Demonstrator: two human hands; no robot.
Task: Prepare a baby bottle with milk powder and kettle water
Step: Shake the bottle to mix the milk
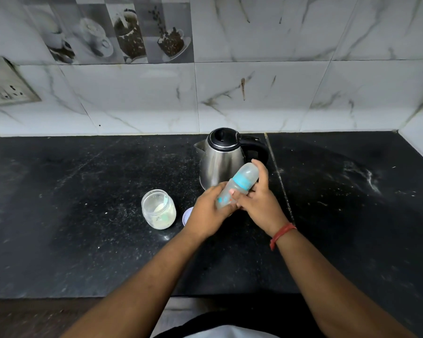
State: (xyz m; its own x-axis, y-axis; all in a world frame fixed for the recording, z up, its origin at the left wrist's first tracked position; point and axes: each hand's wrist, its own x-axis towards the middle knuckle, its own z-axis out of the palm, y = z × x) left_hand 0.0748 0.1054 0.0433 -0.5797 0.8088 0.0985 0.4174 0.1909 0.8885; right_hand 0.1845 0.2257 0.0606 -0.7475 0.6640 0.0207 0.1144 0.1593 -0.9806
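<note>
A: Baby bottle (pixel 238 186) held tilted just in front of the kettle (pixel 221 158), left hand (pixel 206 211) wrapped round the base, right hand (pixel 259 198) closed near the blue collar.

B: Probably light, stiff plastic, likely slick; best gripped at the body.

A: Open powder jar (pixel 158 209) left of the kettle, its lid (pixel 187 215) beside, both close enough to knock on the counter (pixel 59 191).

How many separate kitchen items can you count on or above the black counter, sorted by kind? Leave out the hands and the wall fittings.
Kettle: 1
Baby bottle, held tilted in both hands: 1
Glass jar of powder, open: 1
Lid, partly hidden behind the left hand: 1
Total: 4
</note>
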